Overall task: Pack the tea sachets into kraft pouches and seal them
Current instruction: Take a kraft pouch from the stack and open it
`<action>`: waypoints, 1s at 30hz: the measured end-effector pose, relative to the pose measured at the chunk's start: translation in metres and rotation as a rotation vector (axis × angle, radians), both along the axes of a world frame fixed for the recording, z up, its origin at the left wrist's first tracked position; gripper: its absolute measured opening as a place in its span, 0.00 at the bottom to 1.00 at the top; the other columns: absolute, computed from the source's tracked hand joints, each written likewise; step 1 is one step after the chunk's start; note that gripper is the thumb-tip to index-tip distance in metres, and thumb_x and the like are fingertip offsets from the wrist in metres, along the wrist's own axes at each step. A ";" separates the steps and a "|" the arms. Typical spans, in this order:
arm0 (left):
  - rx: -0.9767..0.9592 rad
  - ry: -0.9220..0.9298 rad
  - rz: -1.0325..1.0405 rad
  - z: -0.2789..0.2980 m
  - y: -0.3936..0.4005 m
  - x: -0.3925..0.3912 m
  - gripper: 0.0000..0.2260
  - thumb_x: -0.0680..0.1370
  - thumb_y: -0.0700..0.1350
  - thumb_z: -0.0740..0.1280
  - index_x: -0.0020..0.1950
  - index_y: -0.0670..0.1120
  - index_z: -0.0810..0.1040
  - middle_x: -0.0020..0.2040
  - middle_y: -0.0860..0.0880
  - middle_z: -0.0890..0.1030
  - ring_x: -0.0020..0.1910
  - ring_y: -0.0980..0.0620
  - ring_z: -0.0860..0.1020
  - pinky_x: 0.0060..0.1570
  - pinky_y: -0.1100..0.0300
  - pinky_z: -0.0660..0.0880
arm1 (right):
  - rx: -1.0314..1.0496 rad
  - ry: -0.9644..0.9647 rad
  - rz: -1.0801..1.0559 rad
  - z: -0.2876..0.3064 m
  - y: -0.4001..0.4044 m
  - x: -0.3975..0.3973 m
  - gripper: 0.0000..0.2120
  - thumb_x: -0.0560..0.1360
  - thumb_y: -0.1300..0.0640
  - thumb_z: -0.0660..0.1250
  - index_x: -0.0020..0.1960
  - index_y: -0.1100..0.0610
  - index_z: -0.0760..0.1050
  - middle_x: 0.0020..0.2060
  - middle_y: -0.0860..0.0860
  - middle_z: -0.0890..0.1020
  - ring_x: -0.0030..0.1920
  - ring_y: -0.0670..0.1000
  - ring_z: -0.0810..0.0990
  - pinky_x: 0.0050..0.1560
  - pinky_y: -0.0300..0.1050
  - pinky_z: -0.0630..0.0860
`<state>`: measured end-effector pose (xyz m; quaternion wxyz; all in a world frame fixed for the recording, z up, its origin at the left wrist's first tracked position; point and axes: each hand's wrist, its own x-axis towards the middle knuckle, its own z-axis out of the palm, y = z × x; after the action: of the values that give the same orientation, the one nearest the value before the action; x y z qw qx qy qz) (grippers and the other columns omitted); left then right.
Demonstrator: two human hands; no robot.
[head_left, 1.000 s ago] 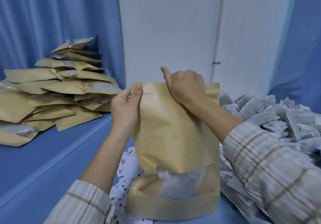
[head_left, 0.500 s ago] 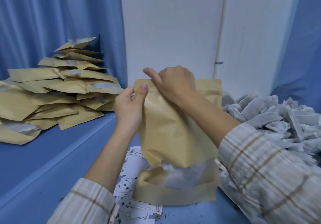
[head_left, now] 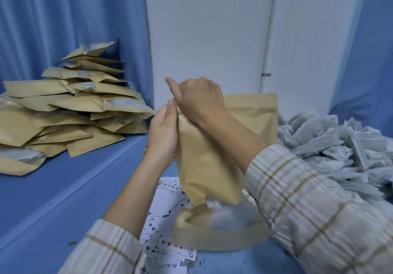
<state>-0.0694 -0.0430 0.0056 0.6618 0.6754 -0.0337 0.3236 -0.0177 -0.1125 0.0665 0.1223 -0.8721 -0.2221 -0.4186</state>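
A kraft pouch (head_left: 204, 167) with a clear window near its bottom stands upright in the middle of the blue table, white tea sachets showing through the window. My left hand (head_left: 164, 133) pinches the pouch's top left corner. My right hand (head_left: 198, 98) grips the top edge right beside it, thumb raised, fingers curled over the far side. A heap of loose white tea sachets (head_left: 340, 146) lies on the right, partly hidden by my right sleeve.
A tall pile of filled kraft pouches (head_left: 70, 112) covers the left of the blue table (head_left: 63, 188). Small printed paper labels (head_left: 165, 220) are scattered under and in front of the held pouch. Blue curtains and a white wall stand behind.
My right hand has slid left along the pouch's top edge until it meets my left hand at the corner. The pouch has tipped a little and its top has bunched.
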 end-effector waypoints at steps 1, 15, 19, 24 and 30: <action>0.035 -0.013 0.028 -0.002 0.003 -0.001 0.17 0.82 0.51 0.57 0.35 0.46 0.70 0.32 0.53 0.71 0.31 0.58 0.68 0.32 0.63 0.64 | -0.005 0.033 0.024 0.001 -0.004 0.001 0.29 0.78 0.36 0.48 0.30 0.54 0.71 0.29 0.51 0.73 0.37 0.58 0.74 0.35 0.44 0.61; 0.151 -0.063 0.168 -0.016 0.029 0.003 0.20 0.81 0.48 0.61 0.32 0.42 0.63 0.30 0.52 0.61 0.28 0.59 0.59 0.28 0.63 0.56 | 0.065 0.128 -0.163 -0.020 -0.100 0.026 0.31 0.80 0.39 0.47 0.25 0.57 0.60 0.23 0.52 0.67 0.33 0.55 0.70 0.33 0.45 0.59; -0.028 0.065 -0.074 -0.011 0.024 0.007 0.24 0.75 0.54 0.70 0.40 0.32 0.73 0.39 0.46 0.69 0.38 0.50 0.66 0.39 0.56 0.60 | 0.078 0.068 -0.152 -0.014 -0.104 0.024 0.32 0.79 0.38 0.49 0.23 0.57 0.56 0.20 0.51 0.63 0.25 0.51 0.62 0.27 0.43 0.55; -0.129 0.049 -0.039 -0.014 0.028 0.010 0.18 0.75 0.46 0.71 0.44 0.28 0.75 0.39 0.43 0.75 0.38 0.49 0.70 0.40 0.56 0.66 | 0.146 0.065 -0.244 -0.018 -0.119 0.026 0.32 0.80 0.39 0.46 0.23 0.56 0.59 0.21 0.51 0.65 0.28 0.54 0.66 0.30 0.45 0.56; -0.117 0.017 0.057 -0.021 0.029 0.015 0.13 0.75 0.49 0.70 0.39 0.40 0.79 0.33 0.52 0.76 0.34 0.55 0.70 0.37 0.59 0.68 | 0.424 0.256 -0.036 -0.027 -0.124 0.041 0.30 0.75 0.33 0.52 0.28 0.56 0.70 0.27 0.46 0.75 0.32 0.47 0.72 0.32 0.42 0.62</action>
<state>-0.0541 -0.0142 -0.0152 0.6911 0.6388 0.0102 0.3379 0.0229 -0.2367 0.0398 0.3223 -0.8766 -0.0964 -0.3440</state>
